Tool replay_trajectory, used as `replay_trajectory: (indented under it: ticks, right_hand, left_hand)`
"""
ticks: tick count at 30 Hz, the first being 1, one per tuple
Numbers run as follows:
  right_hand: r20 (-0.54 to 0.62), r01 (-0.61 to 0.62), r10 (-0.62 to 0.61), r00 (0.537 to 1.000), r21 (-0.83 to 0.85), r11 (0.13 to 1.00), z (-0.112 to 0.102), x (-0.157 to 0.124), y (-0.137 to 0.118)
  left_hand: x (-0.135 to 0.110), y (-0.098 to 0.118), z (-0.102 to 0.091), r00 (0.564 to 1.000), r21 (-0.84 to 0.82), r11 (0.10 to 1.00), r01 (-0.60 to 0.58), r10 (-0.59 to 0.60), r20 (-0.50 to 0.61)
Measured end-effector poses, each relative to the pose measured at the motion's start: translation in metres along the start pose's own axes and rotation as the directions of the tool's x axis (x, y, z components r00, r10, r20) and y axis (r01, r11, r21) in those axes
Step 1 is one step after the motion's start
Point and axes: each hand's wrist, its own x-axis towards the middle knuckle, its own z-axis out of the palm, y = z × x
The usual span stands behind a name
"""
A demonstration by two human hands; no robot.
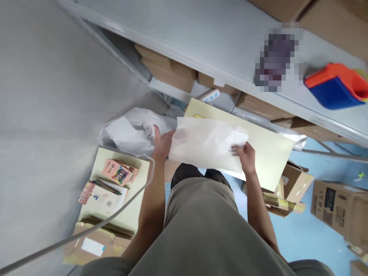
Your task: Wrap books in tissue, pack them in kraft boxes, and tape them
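Note:
A thin, see-through white sheet [207,143], perhaps a flat bag, stretches between my two hands over a cream tabletop [264,153]. At its left end is my left hand [162,145], with the thumb pointing up and the other fingers showing faintly through the sheet. My right hand [245,156] pinches the sheet near its right end, fingers closed and slightly blurred. Left of my left hand lies a crumpled white plastic bag [126,130]. A small yellow item [199,115] peeks out behind the sheet's upper edge.
A grey shelf [178,30] crosses above, bearing an orange and blue holder [336,86]. Cardboard boxes [166,69] fill the level below. Printed packs [120,172] lie on a side table [99,161]; a grey cable [115,216] crosses it. Cartons [339,211] stand on the blue floor.

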Motion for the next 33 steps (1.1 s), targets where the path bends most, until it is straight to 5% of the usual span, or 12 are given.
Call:
replay_trajectory:
  ticks: [3, 5, 10, 14, 18, 24, 28, 30, 33]
  right_hand:
    - [-0.078, -0.032, 0.031, 0.996, -0.009, 0.999, -0.06, 0.004, 0.03]
    - [-0.146, -0.037, 0.032, 0.989, -0.031, 0.999, -0.097, 0.01, 0.054]
    - [-0.297, -0.116, 0.055, 0.953, -0.192, 0.974, -0.172, 0.036, 0.124]
    - [-0.253, -0.202, 0.126, 0.959, -0.303, 0.931, -0.201, 0.06, 0.165]
    - [-0.229, -0.246, 0.164, 0.959, -0.395, 0.885, -0.207, 0.077, 0.184]
    - [-0.214, -0.199, 0.11, 0.971, -0.454, 0.868, -0.206, 0.076, 0.192]
    - [-0.24, -0.079, -0.077, 0.968, -0.579, 0.811, -0.185, 0.062, 0.182]
    - [-0.102, 0.071, -0.181, 0.978, -0.654, 0.754, -0.163, 0.057, 0.174]
    - [0.222, 0.276, -0.168, 0.96, -0.685, 0.674, -0.121, 0.055, 0.164]
  left_hand:
    - [-0.009, -0.003, 0.058, 0.962, 0.23, 0.973, -0.001, -0.062, 0.267]
    - [-0.011, -0.013, 0.102, 0.943, 0.361, 0.93, -0.064, -0.062, 0.327]
    - [-0.005, -0.056, 0.2, 0.951, 0.695, 0.667, -0.267, 0.067, 0.301]
    - [0.0, -0.097, 0.243, 0.969, 0.861, 0.444, -0.248, 0.126, 0.214]
    - [0.003, -0.126, 0.254, 0.989, 0.908, 0.394, -0.143, 0.092, 0.116]
    - [0.001, -0.139, 0.244, 0.989, 0.897, 0.43, -0.098, 0.139, 0.042]
    - [-0.003, -0.14, 0.237, 0.991, 0.906, 0.416, -0.077, 0.133, 0.023]
    - [-0.004, -0.14, 0.236, 0.991, 0.906, 0.417, -0.073, 0.135, 0.018]
    - [-0.006, -0.142, 0.238, 0.99, 0.9, 0.431, -0.069, 0.144, 0.007]
